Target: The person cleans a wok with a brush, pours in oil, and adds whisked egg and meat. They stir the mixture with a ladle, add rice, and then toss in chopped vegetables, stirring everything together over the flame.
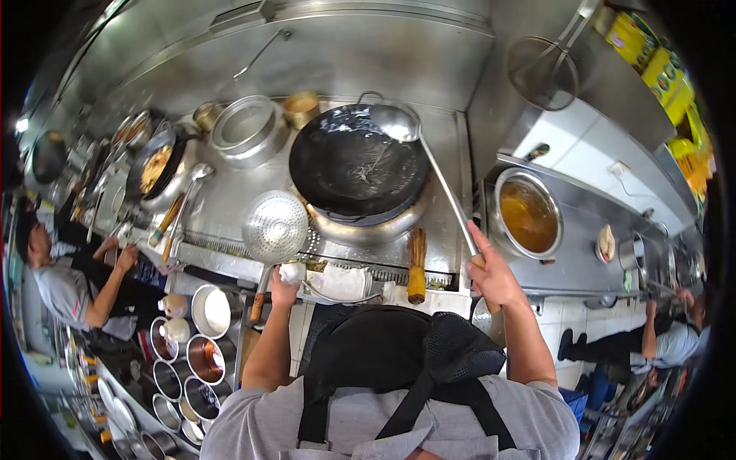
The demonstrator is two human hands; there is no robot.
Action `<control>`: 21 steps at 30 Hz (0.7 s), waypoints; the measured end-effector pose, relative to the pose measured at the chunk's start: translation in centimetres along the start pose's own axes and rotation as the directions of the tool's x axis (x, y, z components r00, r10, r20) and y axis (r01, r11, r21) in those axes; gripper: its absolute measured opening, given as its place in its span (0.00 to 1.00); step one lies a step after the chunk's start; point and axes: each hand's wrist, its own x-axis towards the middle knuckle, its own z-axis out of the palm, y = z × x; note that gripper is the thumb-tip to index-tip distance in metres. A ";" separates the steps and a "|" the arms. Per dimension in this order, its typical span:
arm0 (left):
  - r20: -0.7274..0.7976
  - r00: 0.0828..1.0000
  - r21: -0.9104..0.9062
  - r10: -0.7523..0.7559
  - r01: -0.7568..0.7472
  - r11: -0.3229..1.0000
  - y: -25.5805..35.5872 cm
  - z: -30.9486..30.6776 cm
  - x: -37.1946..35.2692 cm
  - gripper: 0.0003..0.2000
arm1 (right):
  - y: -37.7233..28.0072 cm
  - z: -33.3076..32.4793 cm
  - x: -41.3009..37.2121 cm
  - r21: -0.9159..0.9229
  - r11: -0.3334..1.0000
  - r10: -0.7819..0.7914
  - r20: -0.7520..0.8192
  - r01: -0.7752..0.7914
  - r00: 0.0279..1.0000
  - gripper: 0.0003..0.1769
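Observation:
My right hand (494, 272) is closed around the handle end of a long steel ladle (445, 184). The ladle's bowl is over the far right rim of a black wok (337, 169), which holds some clear liquid and sits on a burner ring. My left hand (284, 291) is closed on a bunched white cloth (293, 272) at the counter's front edge. Close beside that hand lies a perforated skimmer (274, 228) with a wooden handle. A folded white cloth (345, 282) and a bamboo brush (416, 267) are in front of the wok.
Pots of sauces and seasonings (207, 356) stand at lower left. A lidded-looking steel pot (249, 130) and a second wok with food (157, 169) are left. At right are a pot of brown liquid (527, 213) and a hanging strainer (543, 73). Other people work on both sides.

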 end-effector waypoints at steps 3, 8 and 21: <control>-0.038 0.996 -0.066 0.077 -0.079 0.995 -1.9 -2.1 -3.2 0.41 | -1.7 -0.6 1.2 0.303 0.949 -0.094 0.017 0.085 0.995 0.44; 0.113 0.984 -0.227 -0.139 0.162 0.960 -8.8 -4.8 -12.4 0.32 | 2.6 -0.1 8.1 0.879 0.476 -0.329 0.205 -0.026 0.922 0.44; 0.108 0.394 -0.091 -0.913 0.918 0.385 -22.1 -5.8 -47.9 0.25 | 6.7 12.6 11.1 0.379 0.919 -0.070 0.425 -0.107 0.903 0.35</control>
